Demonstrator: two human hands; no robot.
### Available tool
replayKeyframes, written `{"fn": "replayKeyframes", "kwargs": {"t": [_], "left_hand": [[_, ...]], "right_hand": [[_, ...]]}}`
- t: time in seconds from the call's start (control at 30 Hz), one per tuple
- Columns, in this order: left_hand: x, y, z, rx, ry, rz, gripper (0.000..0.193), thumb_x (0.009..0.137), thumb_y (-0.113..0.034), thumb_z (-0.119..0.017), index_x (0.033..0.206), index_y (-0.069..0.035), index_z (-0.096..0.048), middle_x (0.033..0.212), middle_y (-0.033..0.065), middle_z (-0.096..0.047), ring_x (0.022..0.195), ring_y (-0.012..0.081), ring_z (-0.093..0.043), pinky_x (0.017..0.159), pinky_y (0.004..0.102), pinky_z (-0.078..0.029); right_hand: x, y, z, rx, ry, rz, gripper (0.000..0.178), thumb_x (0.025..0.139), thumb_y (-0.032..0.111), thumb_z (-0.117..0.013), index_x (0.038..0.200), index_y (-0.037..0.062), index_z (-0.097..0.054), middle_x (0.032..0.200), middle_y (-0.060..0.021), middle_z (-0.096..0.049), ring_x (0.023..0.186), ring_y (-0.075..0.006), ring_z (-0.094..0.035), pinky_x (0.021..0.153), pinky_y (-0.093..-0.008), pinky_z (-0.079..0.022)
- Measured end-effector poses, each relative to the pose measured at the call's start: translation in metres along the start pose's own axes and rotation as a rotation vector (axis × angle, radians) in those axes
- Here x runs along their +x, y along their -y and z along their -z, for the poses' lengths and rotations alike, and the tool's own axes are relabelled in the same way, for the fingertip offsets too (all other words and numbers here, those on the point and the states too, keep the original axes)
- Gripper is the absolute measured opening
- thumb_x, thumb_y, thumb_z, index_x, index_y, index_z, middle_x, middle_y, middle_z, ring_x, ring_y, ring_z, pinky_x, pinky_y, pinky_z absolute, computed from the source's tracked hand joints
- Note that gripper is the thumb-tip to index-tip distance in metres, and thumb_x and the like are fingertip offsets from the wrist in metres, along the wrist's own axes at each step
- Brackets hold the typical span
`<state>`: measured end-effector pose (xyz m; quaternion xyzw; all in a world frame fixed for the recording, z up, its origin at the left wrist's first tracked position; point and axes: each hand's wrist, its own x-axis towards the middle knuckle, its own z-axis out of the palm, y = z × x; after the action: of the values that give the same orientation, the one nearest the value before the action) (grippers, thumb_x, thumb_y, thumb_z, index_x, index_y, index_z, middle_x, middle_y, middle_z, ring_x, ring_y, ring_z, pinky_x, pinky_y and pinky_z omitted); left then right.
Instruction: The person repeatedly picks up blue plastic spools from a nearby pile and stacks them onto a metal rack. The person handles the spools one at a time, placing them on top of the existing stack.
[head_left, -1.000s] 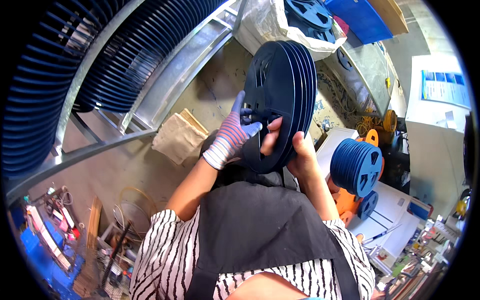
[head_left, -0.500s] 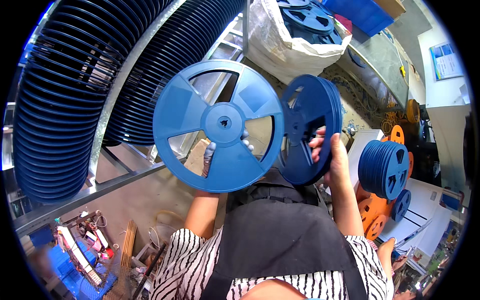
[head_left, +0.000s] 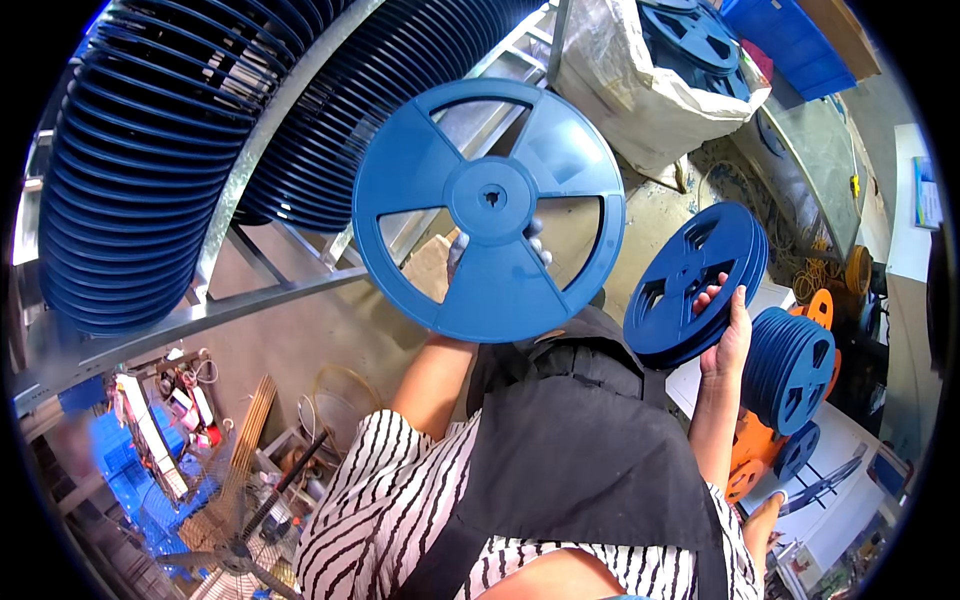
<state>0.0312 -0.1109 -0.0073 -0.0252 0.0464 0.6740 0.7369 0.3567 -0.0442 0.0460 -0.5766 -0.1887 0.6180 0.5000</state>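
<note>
A large blue plastic reel (head_left: 490, 285) with three cut-out windows faces up in front of my chest. Behind its hub my left hand (head_left: 458, 250), with grey-covered fingertips, grips it; the palm is hidden by the reel. To the right, my bare right hand (head_left: 731, 335) is closed round the edge of several stacked blue reels (head_left: 690, 268), thumb on the outer side and fingers through a window. This stack is tilted and stands apart from the left reel.
Long rows of blue reels (head_left: 130, 230) fill a metal rack (head_left: 245, 165) at left. A white sack (head_left: 650, 110) of reels stands ahead. At right are another blue reel stack (head_left: 790, 365) and orange reels (head_left: 745, 480). A fan (head_left: 235, 550) is at lower left.
My right hand has carried its reels right and away from the left reel, opening a gap between them. The left reel sits higher and further right in view; the whole view has also shifted.
</note>
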Motion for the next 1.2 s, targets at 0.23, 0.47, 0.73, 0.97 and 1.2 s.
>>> {"fn": "replayKeyframes", "kwargs": {"t": [0.23,0.47,0.73,0.97,1.2], "left_hand": [[0.003,-0.008,0.003,-0.037,-0.044,-0.072,0.053,0.089,-0.035,-0.056,0.129,-0.002,-0.048,0.124,0.019,-0.053,0.102,0.03,-0.059,0.095,0.0421,-0.047],[-0.017,-0.012,0.005,0.066,-0.016,-0.211,0.061,0.086,-0.041,-0.059,0.131,-0.002,-0.045,0.121,0.0209,-0.055,0.1,0.03,-0.06,0.096,0.0444,-0.047],[-0.064,-0.024,0.034,0.102,-0.088,-0.221,0.061,0.087,-0.036,-0.058,0.133,0.0,-0.041,0.12,0.0224,-0.055,0.101,0.033,-0.06,0.093,0.0485,-0.048],[-0.147,-0.034,0.046,0.183,-0.593,-0.379,0.043,0.086,-0.031,-0.062,0.12,-0.004,-0.055,0.1,0.0117,-0.062,0.091,0.0236,-0.062,0.084,0.038,-0.052],[-0.171,-0.092,0.149,0.262,-0.659,-0.662,0.016,0.085,-0.021,-0.065,0.097,-0.011,-0.059,0.079,-0.0004,-0.059,0.068,0.0138,-0.059,0.058,0.029,-0.05]], "right_hand": [[0.005,0.003,-0.012,-0.052,-0.036,0.028,0.031,0.093,0.03,-0.057,0.101,0.0002,-0.055,0.091,-0.0145,-0.067,0.077,-0.0225,-0.067,0.072,-0.0347,-0.056],[0.02,-0.003,-0.019,-0.044,0.032,-0.028,0.036,0.092,0.031,-0.059,0.103,-0.003,-0.056,0.091,-0.0159,-0.066,0.076,-0.0235,-0.066,0.07,-0.0351,-0.056],[0.028,-0.007,-0.043,-0.088,0.172,-0.05,0.035,0.092,0.03,-0.059,0.101,-0.0036,-0.057,0.091,-0.0168,-0.067,0.078,-0.0238,-0.067,0.071,-0.0347,-0.056],[0.032,-0.012,-0.06,-0.146,0.27,-0.048,0.034,0.093,0.03,-0.058,0.101,-0.003,-0.059,0.092,-0.0149,-0.068,0.078,-0.0216,-0.067,0.072,-0.0336,-0.056],[0.022,-0.02,-0.075,-0.208,0.292,-0.033,0.034,0.092,0.03,-0.06,0.104,-0.0017,-0.056,0.095,-0.0161,-0.066,0.082,-0.0235,-0.066,0.074,-0.0342,-0.055]]}}
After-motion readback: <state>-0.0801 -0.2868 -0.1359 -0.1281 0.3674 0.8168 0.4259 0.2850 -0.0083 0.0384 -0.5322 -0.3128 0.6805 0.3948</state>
